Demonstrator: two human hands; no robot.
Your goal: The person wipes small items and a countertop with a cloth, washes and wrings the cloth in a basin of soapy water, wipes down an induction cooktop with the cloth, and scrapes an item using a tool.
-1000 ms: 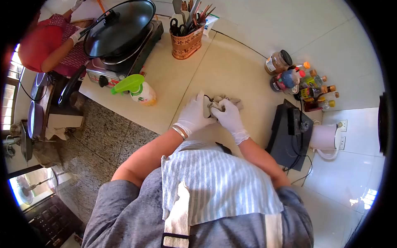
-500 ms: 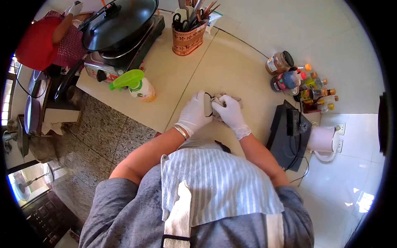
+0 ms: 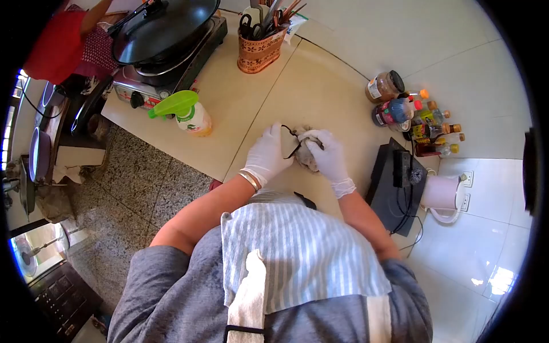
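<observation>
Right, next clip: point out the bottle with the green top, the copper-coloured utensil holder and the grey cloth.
Bottle [image 3: 194,122]: head view, pale body below the green top.
Utensil holder [image 3: 260,55]: head view, patterned outer wall.
Grey cloth [image 3: 307,161]: head view, crumpled lower part.

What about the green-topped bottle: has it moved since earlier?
No, the green-topped bottle stands in the same spot beside the stove.
</observation>
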